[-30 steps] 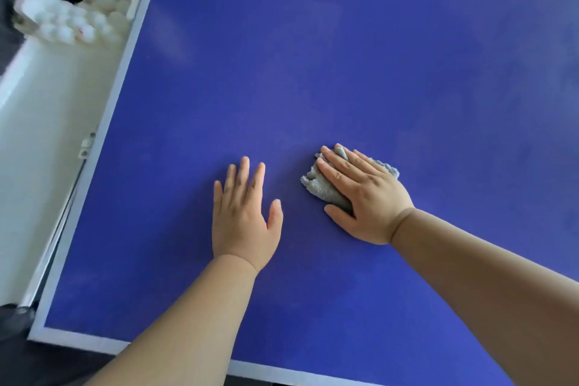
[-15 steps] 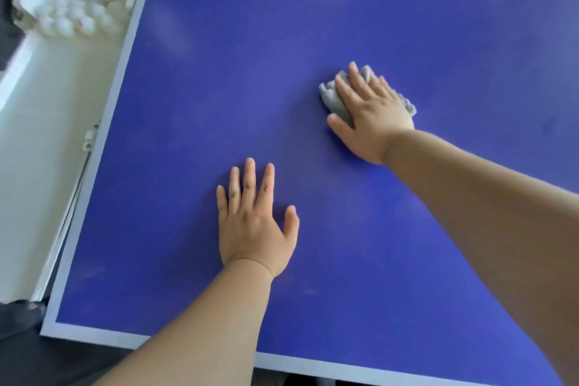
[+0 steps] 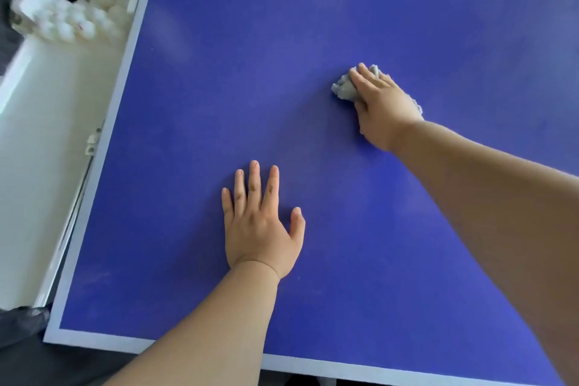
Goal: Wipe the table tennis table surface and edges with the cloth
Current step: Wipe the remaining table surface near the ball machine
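Peeking from beneath right grip (image 3: 383,106), cloth (image 3: 344,89).

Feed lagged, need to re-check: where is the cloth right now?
Head view: the grey cloth lies on the blue table, right of centre, pressed under the right hand, farther from the person than the left hand resting flat.

The left forearm (image 3: 216,323), at the near side, is bare along all that shows of it, smooth, with a soft crease at the wrist. The left grip (image 3: 260,229) is a bare hand with short, rounded nails and dimpled knuckles. The right forearm (image 3: 488,204) is likewise uncovered and thick; the right grip (image 3: 383,103) is bare and broad-backed.
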`<state>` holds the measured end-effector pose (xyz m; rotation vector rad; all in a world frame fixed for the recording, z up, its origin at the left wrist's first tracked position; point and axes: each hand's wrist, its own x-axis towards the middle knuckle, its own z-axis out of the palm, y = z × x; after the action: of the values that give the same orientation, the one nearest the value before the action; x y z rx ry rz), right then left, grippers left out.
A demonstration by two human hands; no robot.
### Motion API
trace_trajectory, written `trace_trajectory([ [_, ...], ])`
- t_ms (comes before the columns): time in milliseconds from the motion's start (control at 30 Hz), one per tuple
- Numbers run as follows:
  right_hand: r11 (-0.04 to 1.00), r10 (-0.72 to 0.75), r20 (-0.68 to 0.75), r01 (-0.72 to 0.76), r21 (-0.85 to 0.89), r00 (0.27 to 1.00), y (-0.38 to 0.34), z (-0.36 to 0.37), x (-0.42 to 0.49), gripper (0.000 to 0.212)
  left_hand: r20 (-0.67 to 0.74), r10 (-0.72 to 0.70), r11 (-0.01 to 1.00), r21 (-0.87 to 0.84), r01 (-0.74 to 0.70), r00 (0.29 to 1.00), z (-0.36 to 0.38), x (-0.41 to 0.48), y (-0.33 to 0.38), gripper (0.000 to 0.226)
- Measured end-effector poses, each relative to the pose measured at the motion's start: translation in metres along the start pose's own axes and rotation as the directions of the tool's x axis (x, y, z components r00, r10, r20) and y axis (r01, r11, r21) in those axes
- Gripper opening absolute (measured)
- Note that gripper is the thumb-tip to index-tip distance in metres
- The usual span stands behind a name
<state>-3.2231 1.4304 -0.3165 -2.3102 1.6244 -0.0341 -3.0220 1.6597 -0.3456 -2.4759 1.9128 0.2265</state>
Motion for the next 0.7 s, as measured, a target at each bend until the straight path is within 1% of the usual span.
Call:
trace_trajectory([
  [33,1.0,0.001,-0.023,-0.001,0.012,1.0,-0.008,0.003,-0.008,0.055,0.001,0.0,1.0,0.0,0.0,1.0,0.0,0.0,0.0,0.078],
  [67,0.999,-0.034,-0.032,0.034,-0.001,0.999,-0.016,0.009,-0.026,0.058,0.007,0.001,1.0,0.0,-0.001,1.0,0.0,0.0,0.0,0.079],
  [133,0.991,-0.131,0.009,0.131,-0.04,0.991,-0.033,0.026,-0.089,0.07,0.012,0.003,1.0,-0.011,-0.003,1.0,-0.002,0.0,-0.001,0.08],
  [200,0.972,-0.23,0.049,0.232,-0.036,0.972,-0.041,0.043,-0.163,0.077,0.022,-0.001,1.0,-0.026,0.002,1.0,-0.004,0.0,0.0,0.081],
  [233,0.955,-0.292,0.079,0.294,-0.025,0.953,-0.042,0.048,-0.192,0.077,0.027,0.0,1.0,-0.03,0.001,1.0,-0.005,0.001,0.0,0.081],
  [300,0.898,-0.431,0.158,0.44,-0.026,0.888,-0.036,0.049,-0.223,0.075,0.033,0.0,0.999,-0.036,0.001,0.999,-0.006,0.001,0.001,0.08],
  [333,0.862,-0.486,0.189,0.504,-0.056,0.853,-0.028,0.045,-0.22,0.071,0.032,0.001,0.999,-0.038,0.0,0.999,-0.006,0.001,0.001,0.08],
  [367,0.842,-0.504,0.187,0.527,-0.11,0.843,-0.017,0.04,-0.205,0.068,0.032,0.002,0.999,-0.037,-0.001,0.999,-0.006,0.001,0.001,0.08],
  [400,0.86,-0.462,0.15,0.483,-0.163,0.874,-0.004,0.032,-0.184,0.066,0.032,0.002,0.999,-0.034,-0.001,0.999,-0.005,0.001,0.001,0.08],
  [433,0.916,-0.352,0.078,0.36,-0.177,0.933,0.012,0.024,-0.158,0.066,0.028,0.001,1.0,-0.029,0.0,1.0,-0.004,0.001,0.0,0.08],
  [467,0.974,-0.185,-0.003,0.183,-0.132,0.983,0.034,0.012,-0.128,0.067,0.023,0.0,1.0,-0.023,0.001,1.0,-0.003,0.001,0.0,0.08],
  [500,0.997,-0.004,-0.046,0.001,-0.074,0.999,0.057,-0.001,-0.099,0.066,0.019,-0.001,1.0,-0.016,0.002,1.0,-0.002,0.0,-0.001,0.079],
  [533,0.991,0.136,-0.072,-0.137,-0.008,0.988,0.079,-0.013,-0.073,0.065,0.012,-0.002,1.0,-0.012,0.002,1.0,-0.001,0.0,-0.001,0.079],
  [567,0.968,0.249,-0.092,-0.245,0.054,0.964,0.098,-0.022,-0.049,0.063,0.002,-0.001,1.0,-0.01,0.001,1.0,0.0,0.001,-0.001,0.079],
  [600,0.941,0.335,-0.092,-0.329,0.079,0.938,0.11,-0.028,-0.031,0.062,-0.002,-0.002,1.0,-0.004,0.002,1.0,0.001,0.001,-0.001,0.079],
  [667,0.907,0.42,-0.089,-0.415,0.072,0.903,0.11,-0.03,-0.01,0.064,-0.003,0.002,1.0,0.012,-0.002,1.0,0.001,0.001,-0.001,0.079],
  [700,0.907,0.421,-0.094,-0.416,0.066,0.902,0.1,-0.025,-0.007,0.067,-0.005,0.005,1.0,0.014,-0.005,1.0,0.002,0.001,-0.001,0.079],
])
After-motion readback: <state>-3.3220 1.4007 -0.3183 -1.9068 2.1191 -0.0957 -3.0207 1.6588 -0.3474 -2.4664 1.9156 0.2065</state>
